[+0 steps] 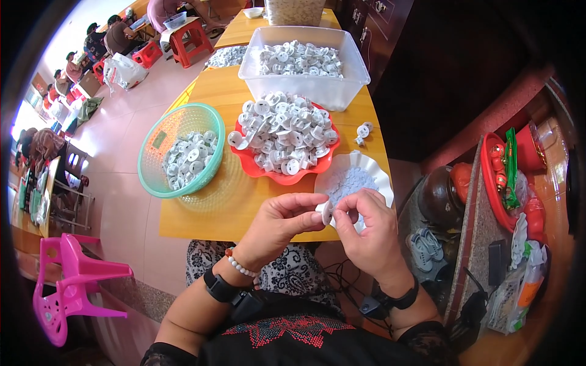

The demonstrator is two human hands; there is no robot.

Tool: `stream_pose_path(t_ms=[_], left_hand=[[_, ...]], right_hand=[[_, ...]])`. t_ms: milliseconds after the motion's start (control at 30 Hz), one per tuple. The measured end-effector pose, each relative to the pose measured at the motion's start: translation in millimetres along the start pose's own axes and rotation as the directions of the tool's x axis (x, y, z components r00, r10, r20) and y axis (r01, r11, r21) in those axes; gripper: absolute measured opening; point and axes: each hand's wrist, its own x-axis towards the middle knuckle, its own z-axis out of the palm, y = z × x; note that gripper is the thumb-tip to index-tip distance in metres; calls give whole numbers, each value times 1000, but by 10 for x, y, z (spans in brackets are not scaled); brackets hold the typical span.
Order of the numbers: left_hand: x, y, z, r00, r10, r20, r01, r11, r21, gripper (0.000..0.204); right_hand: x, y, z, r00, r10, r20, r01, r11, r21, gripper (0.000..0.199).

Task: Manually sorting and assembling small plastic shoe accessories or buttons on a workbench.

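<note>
My left hand (278,222) pinches a small white round plastic part (326,212) between thumb and fingertips, above the table's near edge. Against the part's right side, the fingers of my right hand (371,229) are pressed together; what they hold, if anything, is hidden. Just beyond my hands lies a white scalloped dish (381,173) with a heap of small pale blue-grey pieces (351,181). A red wavy-rimmed bowl (284,177) is piled high with similar white parts (284,131). To its left, a green mesh basket (148,160) leans and holds more of them.
At the back of the wooden table (201,219) stands a clear plastic bin (305,85) of white parts. A few loose parts (364,131) lie by the right edge. A pink stool (76,268) is at the left; a stone ledge (467,238) rises at the right. Several people sit farther off.
</note>
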Motion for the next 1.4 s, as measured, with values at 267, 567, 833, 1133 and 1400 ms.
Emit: stream_pose_path(t_ms=[267, 567, 833, 1133, 1400], left_hand=[[0, 6, 30, 999, -5, -45, 8, 998, 63, 31], [0, 1, 6, 998, -22, -66, 27, 997, 66, 32], [6, 2, 2, 998, -13, -54, 16, 998, 56, 33], [14, 568, -539, 790, 550, -269, -343, 761, 550, 29], [88, 1007, -1488, 442, 897, -2, 150, -71, 986, 37]], right_hand=[[-16, 19, 10, 996, -67, 60, 72, 994, -86, 6], [-8, 36, 33, 995, -66, 81, 73, 994, -85, 6], [-4, 74, 31, 997, -54, 46, 55, 998, -27, 8], [26, 326, 3, 986, 135, 97, -121, 983, -135, 13], [-178, 971, 129, 936, 302, 182, -140, 792, -595, 16]])
